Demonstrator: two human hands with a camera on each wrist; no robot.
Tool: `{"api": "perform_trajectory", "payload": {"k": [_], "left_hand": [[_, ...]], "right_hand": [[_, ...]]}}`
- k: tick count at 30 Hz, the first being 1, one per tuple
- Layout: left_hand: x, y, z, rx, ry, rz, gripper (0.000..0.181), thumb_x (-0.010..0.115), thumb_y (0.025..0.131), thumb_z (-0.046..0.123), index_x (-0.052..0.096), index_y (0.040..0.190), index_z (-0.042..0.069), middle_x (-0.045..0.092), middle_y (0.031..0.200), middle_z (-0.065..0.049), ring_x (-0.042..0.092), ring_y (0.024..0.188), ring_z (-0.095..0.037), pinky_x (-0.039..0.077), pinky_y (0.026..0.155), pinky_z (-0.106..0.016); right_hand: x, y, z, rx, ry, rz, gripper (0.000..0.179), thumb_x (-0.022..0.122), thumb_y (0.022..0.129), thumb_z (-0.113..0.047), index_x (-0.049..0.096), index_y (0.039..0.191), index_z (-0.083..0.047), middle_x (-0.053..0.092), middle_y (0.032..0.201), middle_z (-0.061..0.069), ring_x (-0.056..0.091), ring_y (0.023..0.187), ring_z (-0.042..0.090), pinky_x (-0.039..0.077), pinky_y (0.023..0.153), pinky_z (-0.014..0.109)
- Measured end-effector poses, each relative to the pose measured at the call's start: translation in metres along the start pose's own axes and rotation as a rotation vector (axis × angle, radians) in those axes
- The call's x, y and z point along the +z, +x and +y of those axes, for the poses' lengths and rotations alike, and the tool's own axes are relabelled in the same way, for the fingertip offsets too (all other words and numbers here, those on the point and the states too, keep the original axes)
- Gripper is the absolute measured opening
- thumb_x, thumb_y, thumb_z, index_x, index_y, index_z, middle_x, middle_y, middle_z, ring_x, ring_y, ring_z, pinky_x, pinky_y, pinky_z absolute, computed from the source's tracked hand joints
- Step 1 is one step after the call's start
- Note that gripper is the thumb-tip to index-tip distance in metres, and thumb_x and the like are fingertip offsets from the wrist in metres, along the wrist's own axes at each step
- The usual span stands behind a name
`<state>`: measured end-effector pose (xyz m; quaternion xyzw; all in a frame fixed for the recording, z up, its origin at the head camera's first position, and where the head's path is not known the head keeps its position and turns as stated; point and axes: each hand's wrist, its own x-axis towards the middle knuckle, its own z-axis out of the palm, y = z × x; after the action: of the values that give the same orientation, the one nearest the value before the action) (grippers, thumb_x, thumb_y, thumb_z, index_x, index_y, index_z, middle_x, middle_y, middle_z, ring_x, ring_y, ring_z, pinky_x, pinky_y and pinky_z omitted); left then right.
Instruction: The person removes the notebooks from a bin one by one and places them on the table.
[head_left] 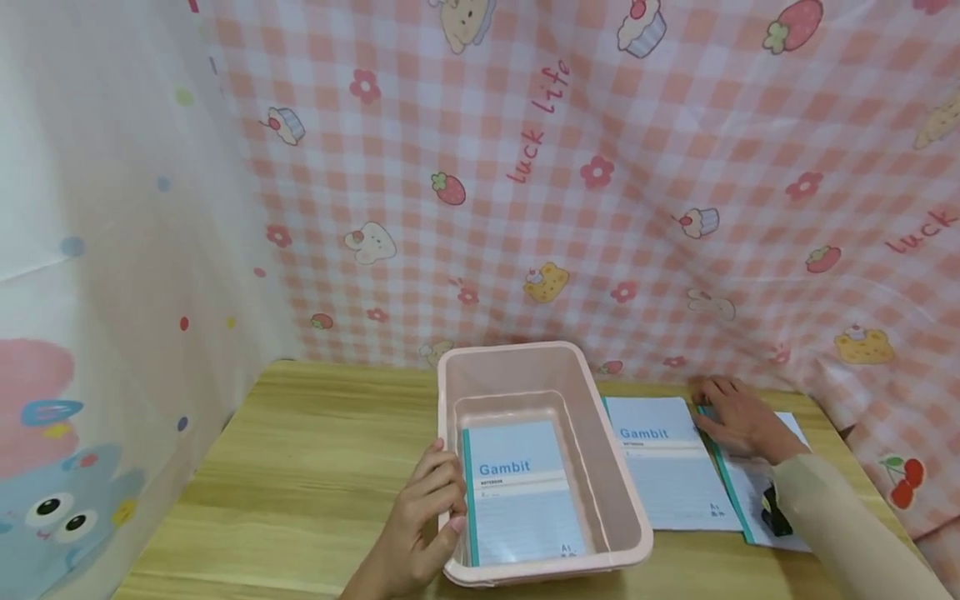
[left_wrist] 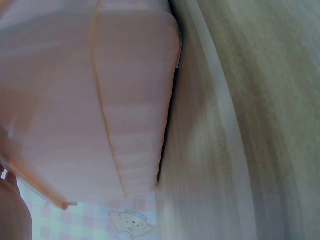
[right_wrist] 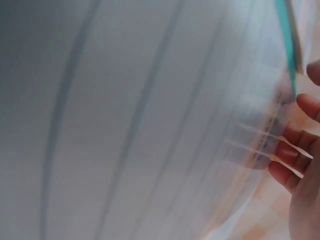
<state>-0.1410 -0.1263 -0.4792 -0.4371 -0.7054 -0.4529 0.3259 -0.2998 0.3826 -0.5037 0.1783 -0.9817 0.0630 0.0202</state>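
My left hand (head_left: 427,517) grips the left rim of a pink plastic bin (head_left: 611,475), fingers curled over its edge. From the left wrist view, the bin's outer wall (left_wrist: 55,125) fills much of the picture. Inside the bin lies a pale blue notebook (head_left: 525,508) with a green spine. To the right of the bin, a second notebook (head_left: 667,487) lies flat. My right hand (head_left: 738,417) is over the upper part of a third notebook (head_left: 738,475), partly covered by hand and sleeve. In the right wrist view, the extended fingertips touch its lined cover (right_wrist: 150,125) near the spine.
The wooden table (head_left: 315,475) extends left of the bin. A pink checked cloth (head_left: 487,208) hangs along the table's back edge, and a white printed curtain (head_left: 135,275) hangs at the left. A small black thing (head_left: 775,510) shows beside the right sleeve, over the third notebook.
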Motion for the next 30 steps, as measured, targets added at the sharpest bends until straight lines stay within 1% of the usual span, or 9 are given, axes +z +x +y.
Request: {"api": "perform_trajectory", "payload": {"k": [4,11,14,18,22,25,30], "left_hand": [[0.001,0.001,0.001,-0.002,-0.003,-0.005,0.01,0.056,0.079,0.007,0.054,0.076,0.016,0.056,0.083,0.003,0.053,0.107,-0.019,0.023,0.127,-0.042],[0.0,0.001,0.001,0.008,0.003,0.004,0.01,0.056,0.077,0.007,0.053,0.075,0.016,0.055,0.082,0.002,0.053,0.105,-0.02,0.024,0.127,-0.042],[0.0,0.0,0.001,0.004,0.006,0.003,0.01,0.055,0.077,0.006,0.053,0.075,0.016,0.055,0.082,0.003,0.053,0.105,-0.019,0.025,0.126,-0.042],[0.0,-0.002,0.002,-0.011,0.011,-0.001,0.01,0.055,0.077,0.007,0.053,0.075,0.016,0.055,0.083,0.004,0.053,0.106,-0.019,0.025,0.126,-0.042],[0.0,-0.002,0.002,-0.01,0.005,0.002,0.01,0.055,0.078,0.007,0.053,0.075,0.016,0.056,0.082,0.002,0.053,0.105,-0.02,0.024,0.127,-0.041],[0.001,0.0,0.001,0.006,0.007,0.01,0.009,0.055,0.077,0.007,0.053,0.074,0.015,0.056,0.081,0.002,0.053,0.104,-0.02,0.024,0.127,-0.041],[0.0,0.002,0.001,0.024,0.019,0.017,0.009,0.055,0.077,0.007,0.052,0.074,0.015,0.056,0.081,0.002,0.054,0.103,-0.021,0.025,0.126,-0.041]], "right_hand": [[-0.001,-0.002,-0.005,0.007,0.048,0.034,0.039,0.058,0.101,-0.038,0.055,0.124,-0.007,0.055,0.133,0.022,0.045,0.127,0.044,0.037,0.105,0.065],[-0.006,0.004,-0.022,0.003,0.09,0.092,0.049,0.057,0.101,-0.038,0.049,0.135,-0.003,0.047,0.142,0.024,0.041,0.13,0.046,0.036,0.106,0.068],[-0.008,0.005,-0.032,-0.002,0.127,0.107,0.05,0.058,0.101,-0.037,0.049,0.139,-0.005,0.046,0.145,0.023,0.042,0.132,0.046,0.035,0.106,0.068],[-0.013,0.005,-0.047,-0.025,0.18,0.12,0.049,0.058,0.102,-0.037,0.049,0.14,-0.007,0.043,0.151,0.023,0.037,0.138,0.047,0.031,0.109,0.069],[-0.021,0.006,-0.065,-0.078,0.231,0.173,0.05,0.06,0.101,-0.034,0.05,0.14,-0.004,0.046,0.149,0.022,0.038,0.137,0.045,0.031,0.11,0.068],[-0.03,0.008,-0.08,-0.102,0.269,0.203,0.054,0.062,0.1,-0.032,0.047,0.144,-0.004,0.049,0.146,0.02,0.04,0.135,0.044,0.032,0.108,0.067],[-0.046,0.013,-0.101,-0.109,0.31,0.202,0.06,0.06,0.101,-0.036,0.041,0.152,-0.01,0.045,0.153,0.017,0.037,0.139,0.042,0.03,0.109,0.068]]}}
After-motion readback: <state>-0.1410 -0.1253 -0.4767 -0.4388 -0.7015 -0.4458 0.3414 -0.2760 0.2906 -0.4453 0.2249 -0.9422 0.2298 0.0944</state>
